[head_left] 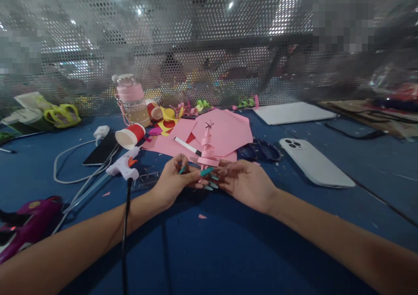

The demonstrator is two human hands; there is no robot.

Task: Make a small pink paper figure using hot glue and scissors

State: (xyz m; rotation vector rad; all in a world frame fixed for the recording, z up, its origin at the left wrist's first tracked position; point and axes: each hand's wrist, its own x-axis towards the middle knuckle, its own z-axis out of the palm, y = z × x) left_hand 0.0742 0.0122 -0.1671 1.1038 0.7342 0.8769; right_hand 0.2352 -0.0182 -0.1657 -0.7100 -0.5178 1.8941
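Note:
My left hand point(174, 177) is closed, its thumb and fingers pinching the base of a small pink paper craft point(207, 147). This craft stands upright, shaped like a narrow tree of curled strips with a dark star-like top. From the other side, my right hand point(250, 182) grips the same base with its fingertips, palm partly turned up. Long teal nails overlap there and hide just where each finger presses. Behind the craft lie pink paper sheets point(225, 131) and a white marker with a black cap point(187, 146).
Left of my hands lies a white glue gun point(126, 164), its black cord crossing over my left forearm. Nearby are a red paper cup point(137, 133), a dark phone point(101, 149) and a pink-lidded bottle point(130, 99). A white phone point(313, 162) lies to the right.

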